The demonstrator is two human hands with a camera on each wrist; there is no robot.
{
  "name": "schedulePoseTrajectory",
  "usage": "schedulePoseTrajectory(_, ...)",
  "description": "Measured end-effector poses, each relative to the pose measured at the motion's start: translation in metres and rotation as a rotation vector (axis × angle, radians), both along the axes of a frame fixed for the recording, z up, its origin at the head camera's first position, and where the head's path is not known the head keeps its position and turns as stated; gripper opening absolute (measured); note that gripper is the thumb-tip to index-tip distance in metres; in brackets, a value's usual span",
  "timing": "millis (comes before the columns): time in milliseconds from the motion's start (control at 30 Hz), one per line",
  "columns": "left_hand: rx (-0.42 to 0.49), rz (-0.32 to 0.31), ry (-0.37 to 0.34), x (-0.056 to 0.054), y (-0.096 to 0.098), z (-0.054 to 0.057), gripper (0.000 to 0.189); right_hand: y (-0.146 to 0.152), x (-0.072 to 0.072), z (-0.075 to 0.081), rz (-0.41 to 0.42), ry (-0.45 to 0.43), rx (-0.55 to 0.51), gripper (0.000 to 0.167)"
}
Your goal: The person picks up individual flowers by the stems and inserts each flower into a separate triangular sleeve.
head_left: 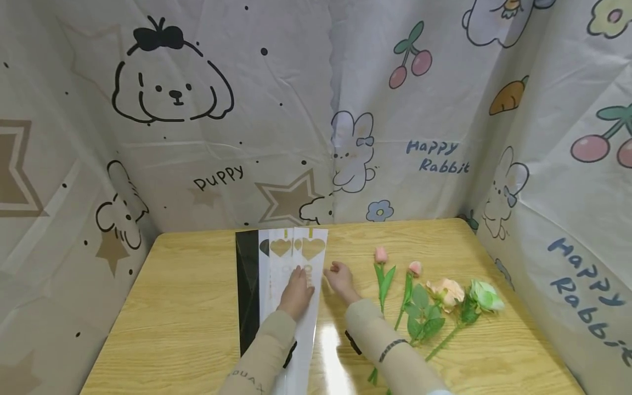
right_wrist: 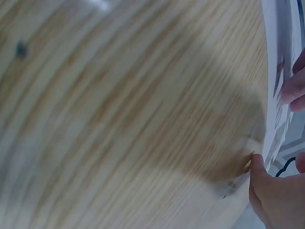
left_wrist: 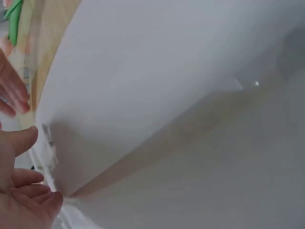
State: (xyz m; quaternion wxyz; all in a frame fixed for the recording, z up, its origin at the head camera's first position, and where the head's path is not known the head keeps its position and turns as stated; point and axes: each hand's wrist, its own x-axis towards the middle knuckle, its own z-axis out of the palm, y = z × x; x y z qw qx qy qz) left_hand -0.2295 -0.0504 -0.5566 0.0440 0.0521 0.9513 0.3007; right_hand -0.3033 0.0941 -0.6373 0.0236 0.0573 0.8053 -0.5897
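Note:
Several long white flower wrapping sleeves [head_left: 303,323] with heart-shaped cutouts lie overlapped on the table, beside a black strip of wrapping [head_left: 248,307] on their left. My left hand [head_left: 296,293] rests on top of the white sleeves, fingers extended toward the hearts. In the left wrist view, its thumb and fingers [left_wrist: 31,191] reach over the white surface. Just off the sleeves' right edge is my right hand [head_left: 340,280], its fingers loosely bent. The right wrist view places that hand [right_wrist: 279,191] close over the wood, beside the sleeve edge, with no held thing visible.
On the right of the wooden table [head_left: 187,307] lie two pink tulips [head_left: 381,254], a peach rose [head_left: 446,293] and a pale green rose [head_left: 486,296], with leafy stems pointing toward me. A printed white cloth [head_left: 276,109] stands behind the table and along both sides.

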Motion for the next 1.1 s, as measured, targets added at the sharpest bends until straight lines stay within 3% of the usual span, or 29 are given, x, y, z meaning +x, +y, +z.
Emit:
schedulePoseTrajectory(67, -0.007, -0.006, 0.004, 0.001, 0.001, -0.002, 0.058, -0.001, -0.018, -0.034, -0.009, 0.017, -0.003, 0.058)
schedulePoseTrajectory(133, -0.014, -0.008, 0.011, 0.003, 0.001, -0.003, 0.057, -0.005, -0.029, -0.053, -0.04, 0.026, -0.031, 0.058)
schedulePoseTrajectory(333, -0.024, 0.001, 0.019, 0.005, 0.002, -0.003, 0.055, -0.013, -0.032, -0.049, -0.088, -0.12, -0.161, 0.063)
schedulePoseTrajectory(567, -0.013, 0.01, 0.011, 0.004, 0.002, -0.003, 0.054, -0.004, -0.117, -0.189, -0.119, -0.299, -0.411, 0.074)
schedulePoseTrajectory(667, -0.011, 0.008, 0.011, 0.004, 0.002, -0.005, 0.054, -0.003, -0.124, -0.201, -0.119, -0.323, -0.436, 0.068)
schedulePoseTrajectory(933, 0.014, -0.024, 0.087, 0.007, 0.002, -0.006, 0.049, 0.001, -0.14, -0.24, -0.136, -0.281, -0.416, 0.035)
schedulePoseTrajectory(1000, 0.018, -0.037, 0.105, 0.007, 0.003, -0.006, 0.05, 0.004, -0.14, -0.244, -0.142, -0.281, -0.408, 0.033)
schedulePoseTrajectory(1100, 0.009, -0.056, 0.122, 0.005, 0.004, -0.007, 0.056, 0.007, -0.134, -0.236, -0.155, -0.298, -0.407, 0.033)
